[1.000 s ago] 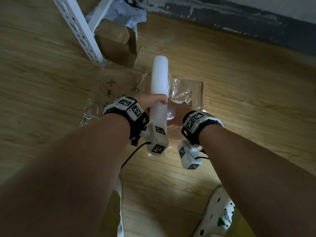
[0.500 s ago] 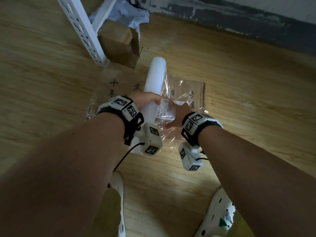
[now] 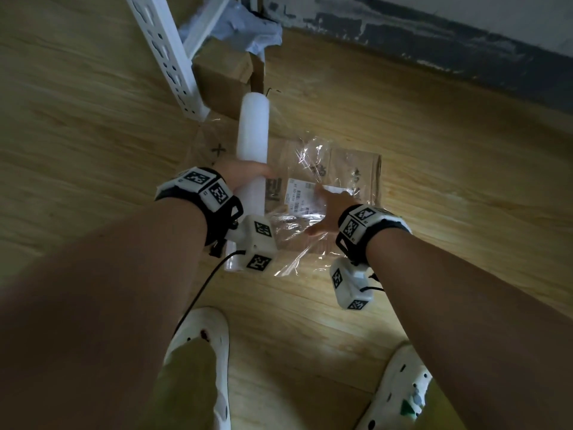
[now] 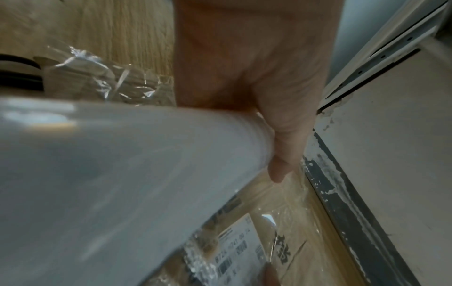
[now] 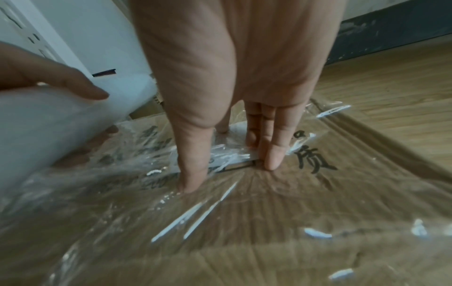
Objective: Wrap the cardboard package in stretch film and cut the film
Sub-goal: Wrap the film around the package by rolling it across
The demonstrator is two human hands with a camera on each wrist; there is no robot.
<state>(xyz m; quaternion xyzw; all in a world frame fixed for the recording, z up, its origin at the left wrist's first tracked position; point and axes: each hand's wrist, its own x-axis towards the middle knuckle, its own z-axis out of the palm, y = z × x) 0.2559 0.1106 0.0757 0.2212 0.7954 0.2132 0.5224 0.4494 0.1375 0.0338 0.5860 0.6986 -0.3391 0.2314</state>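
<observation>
A flat cardboard package [image 3: 350, 164] with black characters and a white shipping label [image 3: 299, 193] lies on the wooden floor under clear stretch film [image 3: 313, 156]. My left hand [image 3: 240, 178] grips a long white roll of stretch film [image 3: 252, 128], which lies across the package's left part. The roll [image 4: 110, 183] fills the left wrist view, fingers curled round it. My right hand [image 3: 330, 203] lies flat with straight fingers [image 5: 274, 152], pressing the film down onto the package [image 5: 269, 212] near the label.
A white perforated metal shelf leg [image 3: 164, 54] stands at the back left, with a brown cardboard box [image 3: 226, 76] and crumpled pale cloth [image 3: 248, 29] behind it. A dark skirting [image 3: 434, 54] runs along the wall. My two white shoes [image 3: 201, 361] are on the floor below.
The roll has moved left across the package, drawing film out. My right hand has come out from behind the roll and flattened onto the film on the package.
</observation>
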